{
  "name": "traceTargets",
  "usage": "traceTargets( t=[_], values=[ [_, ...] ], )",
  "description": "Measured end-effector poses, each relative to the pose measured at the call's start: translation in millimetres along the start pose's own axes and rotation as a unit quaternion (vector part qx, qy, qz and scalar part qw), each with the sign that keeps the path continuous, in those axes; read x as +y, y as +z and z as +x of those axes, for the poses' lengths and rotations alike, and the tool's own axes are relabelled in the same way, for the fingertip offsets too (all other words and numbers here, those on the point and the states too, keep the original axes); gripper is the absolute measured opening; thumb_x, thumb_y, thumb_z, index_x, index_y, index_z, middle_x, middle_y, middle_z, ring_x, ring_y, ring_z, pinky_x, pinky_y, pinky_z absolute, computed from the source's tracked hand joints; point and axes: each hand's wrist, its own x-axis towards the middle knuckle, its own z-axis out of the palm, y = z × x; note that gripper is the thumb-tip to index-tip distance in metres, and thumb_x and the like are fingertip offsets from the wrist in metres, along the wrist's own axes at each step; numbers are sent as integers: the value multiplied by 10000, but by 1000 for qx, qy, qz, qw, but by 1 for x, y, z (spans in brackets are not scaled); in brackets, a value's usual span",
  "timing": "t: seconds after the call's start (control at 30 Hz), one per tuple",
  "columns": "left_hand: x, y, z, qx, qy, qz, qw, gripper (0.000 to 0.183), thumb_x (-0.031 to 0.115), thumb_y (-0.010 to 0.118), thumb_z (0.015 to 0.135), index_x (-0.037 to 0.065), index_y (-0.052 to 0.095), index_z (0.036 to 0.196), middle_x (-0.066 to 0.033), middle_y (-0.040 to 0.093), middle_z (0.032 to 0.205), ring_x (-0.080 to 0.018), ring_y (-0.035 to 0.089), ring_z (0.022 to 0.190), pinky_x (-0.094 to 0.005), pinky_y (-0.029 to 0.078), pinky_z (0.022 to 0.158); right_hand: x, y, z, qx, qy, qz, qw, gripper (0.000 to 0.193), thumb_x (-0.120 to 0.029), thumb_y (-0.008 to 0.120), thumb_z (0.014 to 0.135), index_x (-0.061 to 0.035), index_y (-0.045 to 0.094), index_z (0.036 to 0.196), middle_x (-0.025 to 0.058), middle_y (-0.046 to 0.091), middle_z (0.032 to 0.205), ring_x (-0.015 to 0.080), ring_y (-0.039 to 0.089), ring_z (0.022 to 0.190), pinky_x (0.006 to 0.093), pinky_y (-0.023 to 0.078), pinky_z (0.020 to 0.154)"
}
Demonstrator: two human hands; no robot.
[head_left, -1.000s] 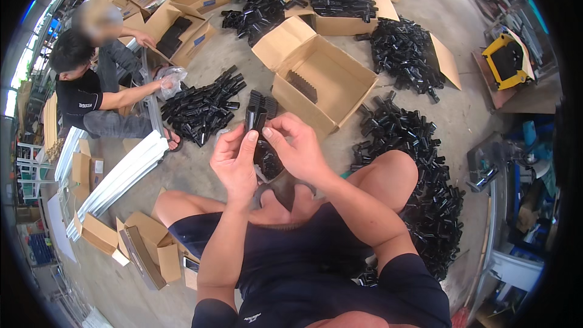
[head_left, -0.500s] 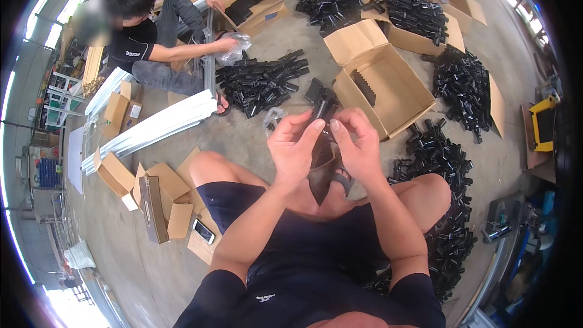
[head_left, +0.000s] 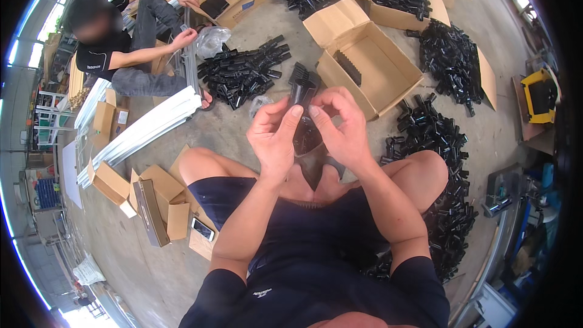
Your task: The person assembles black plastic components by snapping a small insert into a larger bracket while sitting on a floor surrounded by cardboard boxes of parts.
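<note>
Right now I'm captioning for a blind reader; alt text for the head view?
A seated person's left hand and right hand together hold a black part. An open cardboard box and heaps of black parts lie on the floor ahead; a co-worker sits at left.

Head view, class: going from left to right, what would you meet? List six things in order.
Long box → phone → left hand → black part → right hand → yellow frame.
</note>
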Motion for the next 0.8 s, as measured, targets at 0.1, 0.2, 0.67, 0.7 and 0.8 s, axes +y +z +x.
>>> traceTargets(
  t=[0.1,0.2,0.67,0.7,0.8],
  values=[
    [-1,1,-1,-1,1,3,1000,219,-24,724,938,-46,666,1148,-133,751,1051,-118,697,913,-256,565,826,2,0,0,2,0,17,1000,59,-12,666,941,11,642,990,65,602,1025,136,606,870,271,496,775],
    [0,-1,0,-10,-3,10,1000,223,-24,726,937,-48,662,1149,-139,748,1067,-121,696,930,-260,564,843,4,-6,1,-18,1,-21,1000,75,-7,675,933,7,639,997,65,598,1038,133,603,856,271,495,756],
    [1,0,2,-17,-5,26,1000,233,-28,728,932,-41,662,1156,-136,749,1068,-120,695,933,-255,560,841,-6,-12,6,-27,0,-12,1000,63,-42,664,945,4,641,983,72,603,1038,146,582,890,286,484,787],
    [1,1,2,-18,-2,23,1000,232,-28,727,933,-40,662,1155,-135,749,1068,-119,695,932,-254,559,841,-4,-13,6,-27,-8,-25,999,66,-45,663,947,3,642,987,74,604,1040,148,581,896,288,484,791],
    [5,1,2,-18,-2,32,999,224,-20,724,938,-39,662,1152,-131,750,1065,-113,693,927,-248,554,837,-3,-13,7,-31,-47,-42,998,89,-58,664,952,-2,643,1018,80,609,1056,155,587,934,296,490,830]
  ],
)
